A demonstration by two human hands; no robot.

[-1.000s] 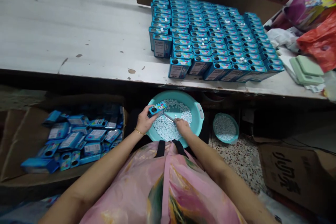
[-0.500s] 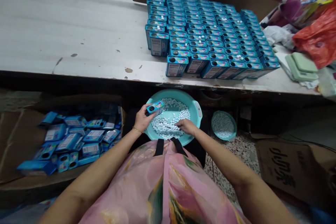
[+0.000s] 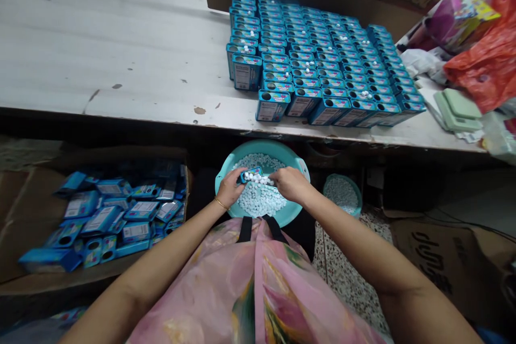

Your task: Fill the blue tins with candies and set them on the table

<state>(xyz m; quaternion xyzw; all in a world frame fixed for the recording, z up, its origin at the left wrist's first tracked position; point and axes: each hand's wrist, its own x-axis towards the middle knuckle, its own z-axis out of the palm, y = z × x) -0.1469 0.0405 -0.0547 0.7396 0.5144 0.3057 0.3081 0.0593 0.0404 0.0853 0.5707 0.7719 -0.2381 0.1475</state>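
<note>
My left hand (image 3: 231, 187) is closed around a small blue candy box (image 3: 244, 174), held tilted over the left part of a turquoise basin (image 3: 226, 164). Loose white round candies (image 3: 262, 201) lie in the basin. My right hand (image 3: 292, 183) is closed on a small scoop (image 3: 271, 183), mostly hidden under the candies heaped on it. The scoop's far end meets the top of the box, where candies cover the round opening.
Rows of upright blue boxes (image 3: 306, 70) stand on the white table (image 3: 80, 54), some with candies on top. A carton (image 3: 24, 209) of loose boxes is at left. A smaller candy-filled basin (image 3: 357, 193) sits on the floor at right. A green scale (image 3: 457, 110) stands far right.
My right hand has risen from the candies in the basin, bringing a heaped scoop to the box. My left hand has moved slightly right and down with the box.
</note>
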